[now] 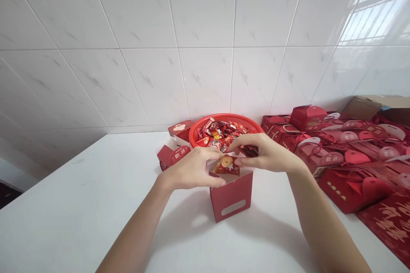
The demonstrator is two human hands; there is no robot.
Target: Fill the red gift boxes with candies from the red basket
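Note:
A red paper gift box (231,198) stands upright on the white table with its top open and a pale oval strip on its front. My left hand (192,168) grips the box at its upper left, the thumb along the front rim and the fingers towards the back. In the mouth of the box is a red and gold wrapped snack packet (227,164) with a cookie picture. My right hand (267,151) reaches over from the right, its thumb and fingers pinching the packet's upper part. The packet's lower end is hidden inside the box.
Behind the box, a red plastic basket (237,117) holds many wrapped snacks. Left of it lie an opened red box (166,155) and another red box (180,128). Many closed red gift boxes (349,183) crowd the right side, with a brown cardboard box (361,106) behind.

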